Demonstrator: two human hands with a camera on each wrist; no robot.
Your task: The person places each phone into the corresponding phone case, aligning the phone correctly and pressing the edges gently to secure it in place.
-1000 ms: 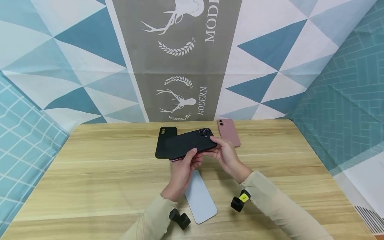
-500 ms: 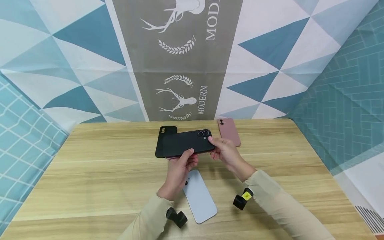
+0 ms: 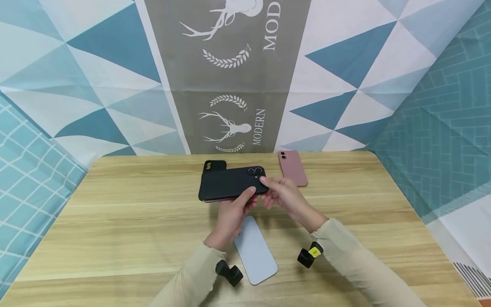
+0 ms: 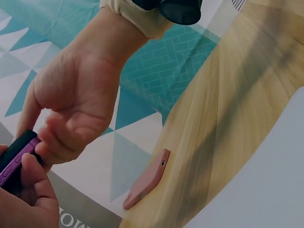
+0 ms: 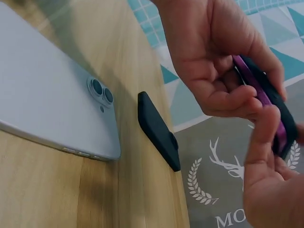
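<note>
Both hands hold a phone with a black back (image 3: 230,182) above the table, camera end to the right. Its purple side edge (image 5: 261,92) with buttons shows in the wrist views. My left hand (image 3: 232,215) grips the near long side, thumb on the black back and fingers underneath. At the camera end, my right hand (image 3: 285,196) pinches the corner, thumb near the lenses and fingers curled below. Behind the held phone lies a black phone case (image 3: 215,164), partly covered in the head view. A light grey-blue phone (image 3: 256,256) lies back up below my hands.
A pink phone (image 3: 293,168) lies at the table's back edge, right of the hands. The wooden table (image 3: 115,238) meets a patterned cloth (image 3: 230,76) behind it. Each wrist carries a small black camera (image 3: 229,273).
The black-backed phone has shifted left and levelled slightly, covering more of the black case. My right hand moved left with it and keeps its pinch at the camera end.
</note>
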